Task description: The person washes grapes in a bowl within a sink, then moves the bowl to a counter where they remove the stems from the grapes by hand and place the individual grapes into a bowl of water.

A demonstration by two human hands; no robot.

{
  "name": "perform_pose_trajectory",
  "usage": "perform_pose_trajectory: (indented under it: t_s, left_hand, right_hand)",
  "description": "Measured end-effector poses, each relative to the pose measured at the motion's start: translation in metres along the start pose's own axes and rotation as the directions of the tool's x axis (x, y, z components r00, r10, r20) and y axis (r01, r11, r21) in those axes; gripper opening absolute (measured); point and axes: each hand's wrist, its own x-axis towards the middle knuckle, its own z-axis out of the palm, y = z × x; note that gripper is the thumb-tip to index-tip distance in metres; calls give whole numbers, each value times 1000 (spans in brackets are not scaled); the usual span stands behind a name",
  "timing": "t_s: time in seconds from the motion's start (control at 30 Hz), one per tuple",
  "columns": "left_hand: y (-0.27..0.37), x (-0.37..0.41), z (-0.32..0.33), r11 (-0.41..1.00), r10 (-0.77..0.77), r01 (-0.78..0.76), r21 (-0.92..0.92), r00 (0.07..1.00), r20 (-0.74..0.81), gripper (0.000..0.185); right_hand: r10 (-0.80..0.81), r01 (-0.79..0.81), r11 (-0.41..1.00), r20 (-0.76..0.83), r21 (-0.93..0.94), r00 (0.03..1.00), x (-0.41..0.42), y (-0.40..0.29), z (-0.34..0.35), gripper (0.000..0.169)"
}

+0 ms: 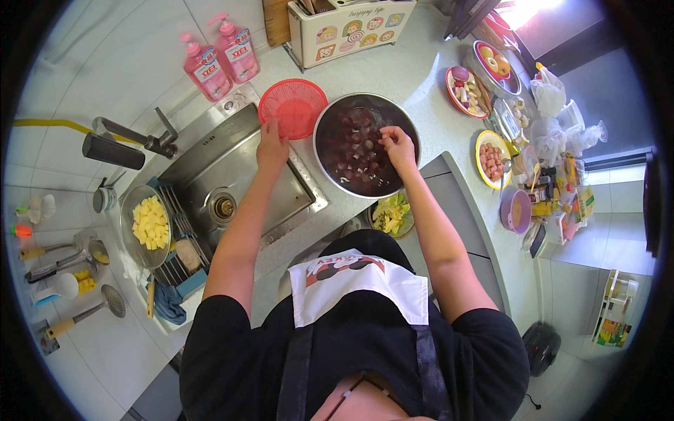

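Note:
A large stainless steel bowl (327, 173) stands on the counter, with dark red grapes (363, 138) in water inside. My right hand (396, 147) is over the bowl's right side with fingers bent together; whether a small thing is between them cannot be made out. My left hand (272, 147) is at the lower left rim of a red plastic colander (295, 102), fingertips at its edge. The colander sits left of the bowl, partly over the corner of the steel sink (253, 173). No grapes show in the colander.
Left of the sink, a bowl of cut yellow chunks (151, 223) stands beside a drying rack (174, 210). Two pink pump bottles (210, 73) stand behind the sink. On the right are a plate of diced meat (492, 160) and a purple bowl (516, 211). A bowl of cut cabbage (390, 216) is below the counter edge.

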Motion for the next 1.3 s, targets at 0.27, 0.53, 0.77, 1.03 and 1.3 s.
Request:
perform_pose_trajectory:
  t_s: [0.27,0.53,0.77,1.03,1.3]
  left_hand:
    - [-40,-2,24,985,110,-127,118,983,144,28]
    - [2,-4,-27,976,138,-159,-148,980,-144,19]
    - [87,-33,-46,827,561,-561,8,827,24,20]
    - [108,-48,12,792,507,-600,116,751,423,27]
    - [114,-37,16,804,346,-563,190,704,620,30]
  right_hand:
    - [6,-6,1000,36,-14,999,-12,6,-5,12]
    - [-36,40,995,51,-88,998,-24,-20,-5,13]
    - [-288,278,957,-348,-82,892,-28,-56,-13,36]
    - [-249,304,654,182,-693,951,-35,-36,-23,65]
    - [-239,244,668,108,-703,965,-27,-24,-13,57]
